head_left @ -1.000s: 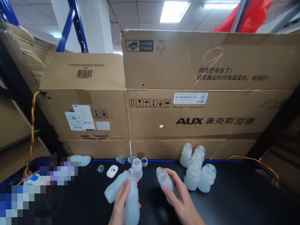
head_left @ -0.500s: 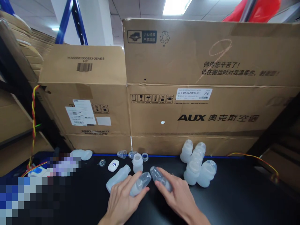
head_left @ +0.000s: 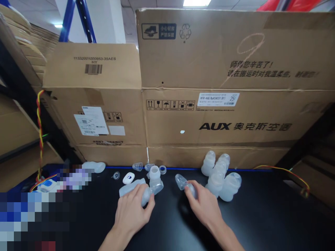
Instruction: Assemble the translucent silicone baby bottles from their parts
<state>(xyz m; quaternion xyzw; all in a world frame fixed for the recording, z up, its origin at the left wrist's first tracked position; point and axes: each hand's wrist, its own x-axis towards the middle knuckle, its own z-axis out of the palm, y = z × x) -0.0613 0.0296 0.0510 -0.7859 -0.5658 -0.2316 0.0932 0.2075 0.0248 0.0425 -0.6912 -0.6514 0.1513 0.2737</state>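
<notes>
My left hand (head_left: 132, 209) is closed around a small translucent baby bottle (head_left: 146, 197). The bottle's clear cap (head_left: 157, 187) points away from me, just in front of an uncapped upright bottle (head_left: 155, 173). In my right hand (head_left: 205, 202) is a second capped bottle (head_left: 192, 190), gripped between thumb and fingers. Its clear dome cap (head_left: 180, 181) tilts to the upper left. Beside my left hand lies a longer frosted bottle (head_left: 131, 187), partly covered by the fingers. Several capped bottles (head_left: 219, 176) are clustered right of my right hand.
Near the back edge are two loose clear caps, one of them this cap (head_left: 137, 166), plus a ring (head_left: 162, 169), a small round part (head_left: 116, 175) and a white oval item (head_left: 128, 178). Cardboard (head_left: 167, 122) walls the back. Another frosted bottle (head_left: 96, 167) lies far left.
My hands have moved apart, each carrying its bottle. The left bottle now sits lower in the hand beside the uncapped one, and the right one has shifted right. The camera view has tilted slightly down.
</notes>
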